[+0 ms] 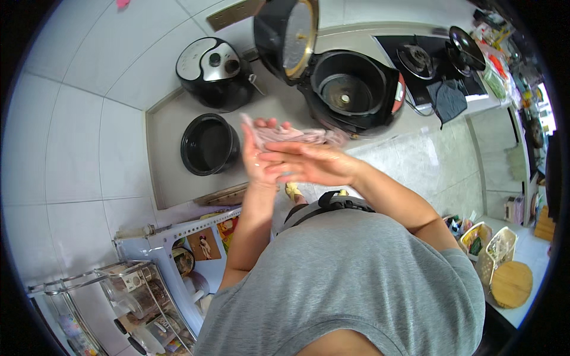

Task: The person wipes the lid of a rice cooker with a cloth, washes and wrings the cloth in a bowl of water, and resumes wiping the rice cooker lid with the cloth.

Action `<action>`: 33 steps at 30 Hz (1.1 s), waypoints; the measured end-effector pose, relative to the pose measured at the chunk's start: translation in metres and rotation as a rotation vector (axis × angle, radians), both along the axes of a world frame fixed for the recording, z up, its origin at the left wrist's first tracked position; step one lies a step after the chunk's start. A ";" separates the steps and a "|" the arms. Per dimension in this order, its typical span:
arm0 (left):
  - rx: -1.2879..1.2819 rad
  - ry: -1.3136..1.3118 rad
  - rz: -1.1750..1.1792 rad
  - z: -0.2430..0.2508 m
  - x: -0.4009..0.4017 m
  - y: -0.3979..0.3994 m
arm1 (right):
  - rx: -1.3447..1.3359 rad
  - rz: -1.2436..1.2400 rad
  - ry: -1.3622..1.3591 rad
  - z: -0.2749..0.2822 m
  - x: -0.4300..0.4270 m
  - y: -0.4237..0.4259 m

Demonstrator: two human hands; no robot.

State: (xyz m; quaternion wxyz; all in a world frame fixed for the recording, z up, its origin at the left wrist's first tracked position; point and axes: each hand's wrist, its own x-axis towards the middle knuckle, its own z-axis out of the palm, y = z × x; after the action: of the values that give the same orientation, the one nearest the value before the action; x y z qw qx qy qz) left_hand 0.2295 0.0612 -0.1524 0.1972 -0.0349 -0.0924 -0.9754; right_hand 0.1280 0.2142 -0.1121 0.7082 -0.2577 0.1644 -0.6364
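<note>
My left hand (pixel 259 162) is raised over the counter's front edge, palm up and wet-looking. A crumpled pink cloth (pixel 298 135) lies in its curled fingers and trails right towards the rice cooker. My right hand (pixel 318 165), fingers extended, overlaps the left palm and holds nothing visible; motion blurs both hands. Left of them a black inner pot (pixel 209 144) stands on the counter. Beyond the cloth sits a black rice cooker (pixel 349 93) with its lid (pixel 287 40) raised. Whether the right fingers touch the cloth is unclear.
A black air fryer (pixel 214 73) stands by the tiled wall. At right is a gas hob (pixel 416 62) with a dark cloth (pixel 447 100) over its edge. A wire rack (pixel 100 278) with jars is lower left; baskets and a round wooden board (pixel 512 284) are lower right.
</note>
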 end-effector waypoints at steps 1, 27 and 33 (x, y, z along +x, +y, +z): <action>-0.234 -0.083 0.067 0.006 0.000 -0.002 | 0.012 -0.059 0.048 -0.018 -0.018 0.025; -1.216 -0.437 -0.486 0.046 -0.122 0.195 | 0.465 -1.119 0.757 -0.003 -0.074 0.280; -0.970 -0.445 -0.463 0.041 -0.132 0.173 | 0.408 -1.323 0.188 0.005 -0.080 0.280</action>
State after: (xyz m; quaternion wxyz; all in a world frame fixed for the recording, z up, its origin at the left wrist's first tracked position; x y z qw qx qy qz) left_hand 0.0977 0.2344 -0.1119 -0.0841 0.0653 -0.5576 -0.8232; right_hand 0.0479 0.4942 -0.1069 0.1890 -0.0192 0.4638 -0.8653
